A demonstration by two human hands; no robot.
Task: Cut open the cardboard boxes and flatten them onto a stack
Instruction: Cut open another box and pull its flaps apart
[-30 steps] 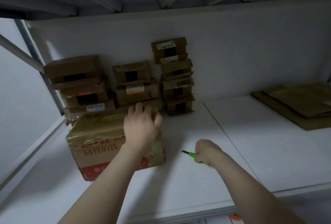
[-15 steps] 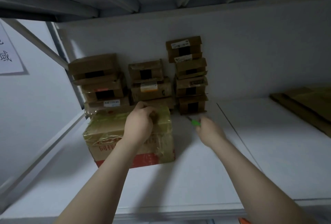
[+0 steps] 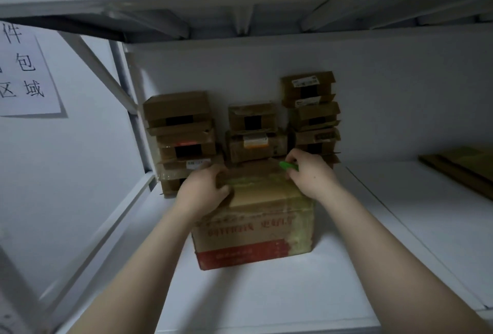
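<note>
Toward the left half of the shelf (image 3: 266, 301), back from its front edge and just ahead of the rear wall, the box (image 3: 253, 232) stands on its base with its taped top up, likely so the seam can be reached from above. It is plain brown cardboard with a red band along the bottom and red print on the near face. Glossy yellowish tape (image 3: 256, 181) runs across the top and wrinkles down the right corner. The left hand (image 3: 205, 192) sits on the top's left side, fingers curled down and gripping the box, probably to keep it from sliding under the blade. The right hand (image 3: 312, 173) pinches a green cutter (image 3: 288, 166) with fingers closed round it, its tip at the top's far right edge, where a cut along the tape would start. Whether the blade is out, I cannot tell. Behind the box, against the wall, small boxes (image 3: 181, 130) stand in three columns, brown and labelled, some with dark openings on the near side, presumably waiting their turn. Well apart, at the shelf's right edge, a flat stack (image 3: 458, 170) of cardboard lies in thin layers. A paper sign (image 3: 24, 74) with printed characters hangs on the left wall.
</note>
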